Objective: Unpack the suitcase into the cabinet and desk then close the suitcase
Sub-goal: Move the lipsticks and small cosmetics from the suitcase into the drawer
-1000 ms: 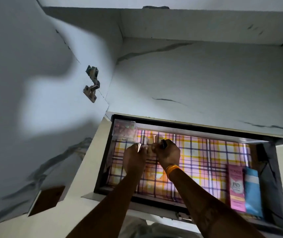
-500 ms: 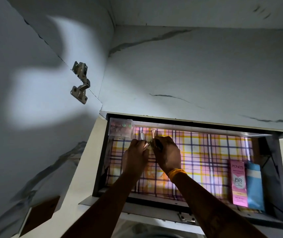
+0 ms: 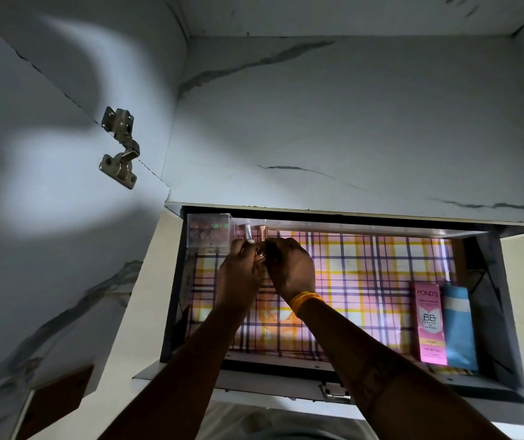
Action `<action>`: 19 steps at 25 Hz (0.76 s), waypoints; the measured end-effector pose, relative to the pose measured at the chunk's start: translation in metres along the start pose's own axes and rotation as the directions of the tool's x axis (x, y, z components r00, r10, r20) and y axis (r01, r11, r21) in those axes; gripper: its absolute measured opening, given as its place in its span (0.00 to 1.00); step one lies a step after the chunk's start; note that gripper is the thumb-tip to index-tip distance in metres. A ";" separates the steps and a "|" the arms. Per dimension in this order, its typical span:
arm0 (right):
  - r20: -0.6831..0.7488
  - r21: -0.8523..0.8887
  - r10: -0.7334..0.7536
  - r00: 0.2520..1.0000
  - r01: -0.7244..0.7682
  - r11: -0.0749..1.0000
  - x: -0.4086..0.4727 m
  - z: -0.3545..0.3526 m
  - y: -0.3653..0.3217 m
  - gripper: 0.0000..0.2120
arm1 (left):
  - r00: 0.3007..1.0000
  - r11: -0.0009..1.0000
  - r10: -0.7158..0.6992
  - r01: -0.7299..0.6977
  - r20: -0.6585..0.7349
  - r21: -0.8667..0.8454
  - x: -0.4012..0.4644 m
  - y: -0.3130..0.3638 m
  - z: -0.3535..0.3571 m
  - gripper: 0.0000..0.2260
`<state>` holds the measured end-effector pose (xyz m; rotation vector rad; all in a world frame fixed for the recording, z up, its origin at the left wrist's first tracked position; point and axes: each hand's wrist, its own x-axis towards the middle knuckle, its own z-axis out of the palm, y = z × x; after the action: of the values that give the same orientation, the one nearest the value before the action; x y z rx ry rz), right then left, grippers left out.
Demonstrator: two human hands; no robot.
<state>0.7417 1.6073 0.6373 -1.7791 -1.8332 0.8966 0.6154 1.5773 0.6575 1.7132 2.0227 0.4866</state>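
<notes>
The cabinet drawer (image 3: 489, 312) is open and lined with a pink and yellow plaid sheet. At its back left, a silver tube (image 3: 248, 232) and a rose-gold tube (image 3: 263, 232) stand upright beside a clear plastic box (image 3: 209, 229). Just in front of them, my left hand (image 3: 241, 273) pinches another rose-gold tube (image 3: 260, 257). My right hand (image 3: 293, 268) touches my left hand and holds a dark tube (image 3: 274, 249) in curled fingers. The suitcase is out of view.
A pink BB cream box (image 3: 430, 327) and a blue packet (image 3: 459, 328) lie at the drawer's right end. The open cabinet door with a metal hinge (image 3: 119, 147) stands at the left. A marbled shelf panel overhangs the drawer's back.
Both hands have moved toward the drawer's back left. The silver tube and one rose-gold tube, held a second ago, now stand at the back wall, free of my fingers.
</notes>
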 end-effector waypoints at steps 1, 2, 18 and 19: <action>-0.008 0.021 0.010 1.000 -0.010 1.000 -0.001 0.000 -0.001 0.15 | 1.000 1.000 -0.012 0.012 -0.008 0.009 -0.002 -0.001 0.000 0.14; -0.014 0.033 0.014 1.000 -0.014 0.999 -0.003 -0.001 -0.001 0.14 | 1.000 1.000 -0.027 0.027 -0.007 0.016 -0.003 -0.001 0.001 0.17; -0.169 0.122 0.186 0.968 -0.167 0.978 -0.012 -0.036 0.038 0.20 | 0.975 0.968 -0.191 0.206 0.111 -0.145 -0.013 0.073 0.021 0.28; -0.181 0.072 0.140 0.973 -0.129 0.989 -0.013 -0.039 0.039 0.20 | 0.977 0.975 -0.176 0.190 0.119 -0.119 -0.012 0.074 0.024 0.27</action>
<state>0.7981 1.5988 0.6388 -1.8996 -1.5696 0.7949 0.6916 1.5772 0.6782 1.4296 2.0015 0.4431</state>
